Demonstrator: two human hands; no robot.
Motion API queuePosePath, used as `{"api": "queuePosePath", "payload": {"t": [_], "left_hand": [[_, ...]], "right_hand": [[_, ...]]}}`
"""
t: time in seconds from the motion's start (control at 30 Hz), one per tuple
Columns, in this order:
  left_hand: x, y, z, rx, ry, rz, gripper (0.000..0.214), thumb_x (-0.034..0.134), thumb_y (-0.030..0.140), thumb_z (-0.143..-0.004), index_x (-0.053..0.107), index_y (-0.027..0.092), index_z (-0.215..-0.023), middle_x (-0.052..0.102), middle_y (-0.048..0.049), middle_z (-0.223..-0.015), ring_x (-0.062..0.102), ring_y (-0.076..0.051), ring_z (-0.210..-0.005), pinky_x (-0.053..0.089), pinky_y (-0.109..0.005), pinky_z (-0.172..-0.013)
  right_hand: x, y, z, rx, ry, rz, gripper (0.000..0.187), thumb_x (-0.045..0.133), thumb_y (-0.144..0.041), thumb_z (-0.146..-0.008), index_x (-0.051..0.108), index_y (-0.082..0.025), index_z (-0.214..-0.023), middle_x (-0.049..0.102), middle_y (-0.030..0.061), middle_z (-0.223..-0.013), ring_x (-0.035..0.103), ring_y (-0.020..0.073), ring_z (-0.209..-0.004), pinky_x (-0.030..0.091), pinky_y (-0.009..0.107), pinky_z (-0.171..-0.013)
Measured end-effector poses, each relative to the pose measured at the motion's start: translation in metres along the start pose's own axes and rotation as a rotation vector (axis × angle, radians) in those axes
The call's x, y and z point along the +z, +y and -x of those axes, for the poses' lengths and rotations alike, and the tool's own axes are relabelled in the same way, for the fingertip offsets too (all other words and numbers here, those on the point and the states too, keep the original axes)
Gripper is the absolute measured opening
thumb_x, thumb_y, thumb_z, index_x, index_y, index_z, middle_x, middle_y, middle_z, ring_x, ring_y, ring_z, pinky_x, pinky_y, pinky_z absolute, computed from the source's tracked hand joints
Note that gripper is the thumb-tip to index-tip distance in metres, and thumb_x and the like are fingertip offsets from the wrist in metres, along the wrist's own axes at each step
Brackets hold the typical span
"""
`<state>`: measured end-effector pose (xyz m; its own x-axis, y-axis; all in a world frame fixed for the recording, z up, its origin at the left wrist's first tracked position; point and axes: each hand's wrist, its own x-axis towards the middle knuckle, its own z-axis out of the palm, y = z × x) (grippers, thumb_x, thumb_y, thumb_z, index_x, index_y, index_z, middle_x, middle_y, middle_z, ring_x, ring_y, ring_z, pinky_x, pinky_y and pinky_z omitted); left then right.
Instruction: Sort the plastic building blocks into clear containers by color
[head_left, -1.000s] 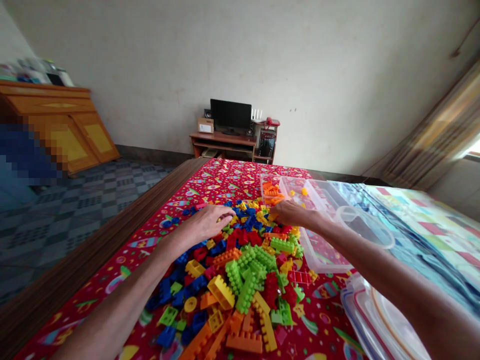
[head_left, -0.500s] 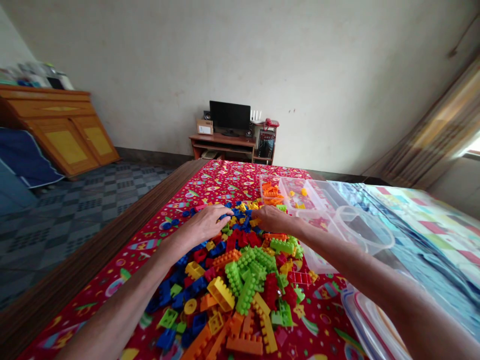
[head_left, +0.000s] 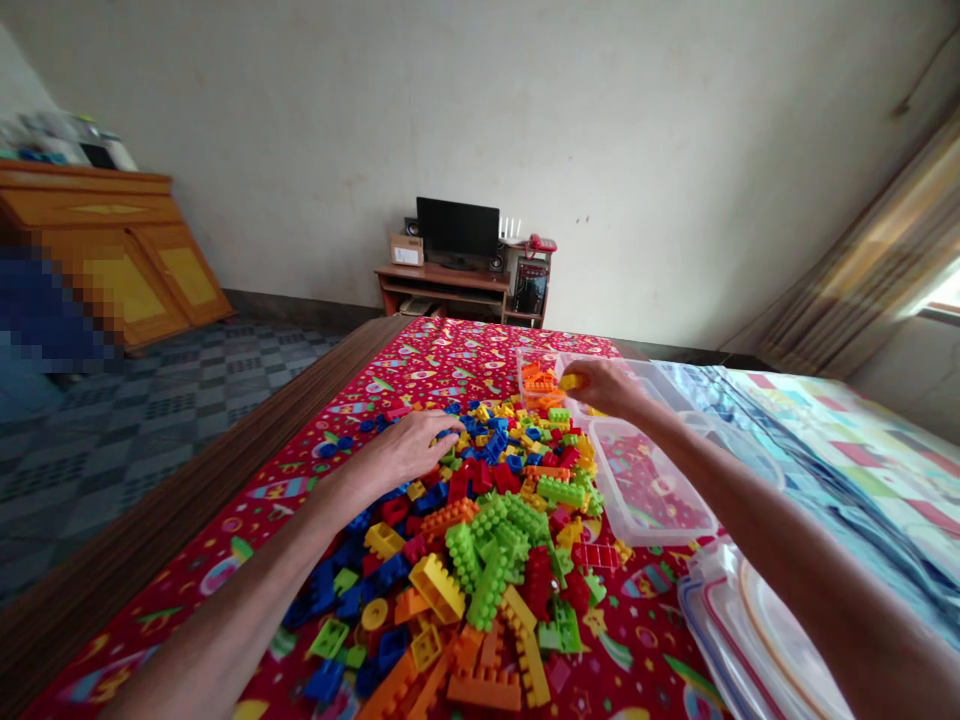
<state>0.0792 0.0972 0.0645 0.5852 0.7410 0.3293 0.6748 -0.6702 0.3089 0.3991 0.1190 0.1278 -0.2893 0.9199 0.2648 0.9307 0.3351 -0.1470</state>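
My right hand (head_left: 604, 387) is closed on a yellow building block (head_left: 572, 381), above a clear plastic container that has some yellow pieces in it. Beside it on the left, orange blocks (head_left: 540, 383) lie in another clear container. My left hand (head_left: 412, 442) rests at the far left part of the large pile of coloured building blocks (head_left: 499, 530), thumb and fingers apart over some blue ones. Its fingertips are partly hidden, and I see nothing held in it.
A clear container (head_left: 667, 535) stands right of the pile on the red patterned cloth (head_left: 450, 365). Stacked clear lids (head_left: 750, 630) lie at the front right. A patchwork cover (head_left: 862, 430) spreads further right. A desk with a monitor (head_left: 457, 232) stands by the wall.
My right hand has moved from the pile's far side up and right to the containers, carrying a yellow block. My left hand has stayed nearly in place.
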Motion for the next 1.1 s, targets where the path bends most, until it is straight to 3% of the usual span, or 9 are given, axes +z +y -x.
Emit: {"api": "queuePosePath", "payload": {"t": [0.17, 0.27, 0.37, 0.5, 0.63, 0.7, 0.77, 0.93, 1.1], "left_hand": [[-0.002, 0.005, 0.000, -0.003, -0.011, 0.023, 0.034, 0.040, 0.033, -0.090, 0.070, 0.021, -0.098, 0.073, -0.0054, -0.097, 0.067, -0.020, -0.089, 0.049, -0.029, -0.085], [-0.005, 0.007, 0.001, -0.012, -0.023, 0.005, 0.034, 0.039, 0.033, -0.091, 0.070, 0.021, -0.100, 0.073, -0.0058, -0.099, 0.067, -0.021, -0.092, 0.049, -0.029, -0.086], [-0.006, 0.005, 0.001, -0.019, -0.025, -0.011, 0.035, 0.039, 0.033, -0.091, 0.070, 0.021, -0.100, 0.073, -0.0059, -0.099, 0.067, -0.020, -0.092, 0.049, -0.029, -0.085], [-0.001, 0.000, 0.000, -0.004, -0.018, -0.018, 0.035, 0.039, 0.034, -0.091, 0.070, 0.021, -0.101, 0.073, -0.0063, -0.098, 0.067, -0.020, -0.091, 0.049, -0.029, -0.086], [0.003, -0.002, 0.000, 0.000, -0.023, -0.022, 0.035, 0.038, 0.032, -0.091, 0.069, 0.020, -0.102, 0.073, -0.0072, -0.100, 0.067, -0.021, -0.092, 0.049, -0.030, -0.087], [0.003, -0.002, 0.000, 0.005, -0.026, -0.027, 0.036, 0.038, 0.032, -0.091, 0.069, 0.020, -0.103, 0.073, -0.0076, -0.099, 0.067, -0.021, -0.092, 0.049, -0.031, -0.086], [0.001, 0.000, 0.000, 0.013, -0.026, -0.031, 0.036, 0.037, 0.033, -0.092, 0.069, 0.020, -0.102, 0.073, -0.0073, -0.098, 0.067, -0.021, -0.091, 0.049, -0.031, -0.086], [-0.001, 0.005, 0.000, 0.012, -0.040, -0.039, 0.032, 0.039, 0.032, -0.091, 0.068, 0.021, -0.101, 0.073, -0.0058, -0.098, 0.067, -0.019, -0.090, 0.050, -0.030, -0.085], [0.003, -0.002, 0.001, 0.048, -0.011, -0.039, 0.033, 0.039, 0.032, -0.092, 0.069, 0.021, -0.100, 0.073, -0.0053, -0.100, 0.067, -0.019, -0.090, 0.049, -0.029, -0.084]], "right_hand": [[-0.004, 0.045, -0.010, 0.320, 0.016, 0.152, 0.029, 0.060, -0.015, -0.074, 0.073, -0.007, -0.099, 0.073, 0.0142, -0.088, 0.067, 0.0234, -0.081, 0.044, 0.026, -0.064], [0.001, 0.053, -0.014, 0.356, 0.034, 0.099, 0.034, 0.063, -0.019, -0.077, 0.070, -0.008, -0.109, 0.073, 0.0146, -0.094, 0.068, 0.0235, -0.087, 0.048, 0.027, -0.071], [0.004, 0.047, -0.018, 0.302, 0.077, 0.030, 0.034, 0.060, -0.021, -0.080, 0.069, -0.010, -0.112, 0.073, 0.0130, -0.097, 0.068, 0.0219, -0.088, 0.050, 0.030, -0.077], [0.010, 0.021, -0.017, 0.159, 0.075, -0.140, 0.025, 0.054, -0.014, -0.081, 0.072, -0.012, -0.098, 0.074, 0.0096, -0.087, 0.068, 0.0185, -0.078, 0.050, 0.028, -0.070], [0.023, -0.015, -0.003, -0.119, -0.177, -0.224, 0.019, 0.054, -0.011, -0.080, 0.072, -0.012, -0.087, 0.073, 0.0061, -0.079, 0.066, 0.0144, -0.070, 0.047, 0.022, -0.064], [0.031, -0.032, 0.007, -0.242, -0.317, -0.145, 0.017, 0.057, -0.013, -0.081, 0.072, -0.014, -0.088, 0.072, 0.0052, -0.081, 0.066, 0.0139, -0.072, 0.045, 0.022, -0.064], [0.040, -0.045, 0.017, -0.294, -0.369, -0.015, 0.018, 0.060, -0.018, -0.082, 0.071, -0.016, -0.096, 0.071, 0.0071, -0.088, 0.065, 0.0160, -0.079, 0.045, 0.023, -0.067], [0.058, -0.061, 0.028, -0.264, -0.324, 0.171, 0.030, 0.057, -0.017, -0.085, 0.063, -0.013, -0.114, 0.067, 0.0137, -0.102, 0.062, 0.0202, -0.093, 0.044, 0.027, -0.076], [0.064, -0.051, 0.020, -0.364, -0.255, -0.046, 0.026, 0.055, -0.010, -0.082, 0.066, -0.012, -0.105, 0.067, 0.0082, -0.089, 0.058, 0.0142, -0.080, 0.042, 0.024, -0.073]]}}
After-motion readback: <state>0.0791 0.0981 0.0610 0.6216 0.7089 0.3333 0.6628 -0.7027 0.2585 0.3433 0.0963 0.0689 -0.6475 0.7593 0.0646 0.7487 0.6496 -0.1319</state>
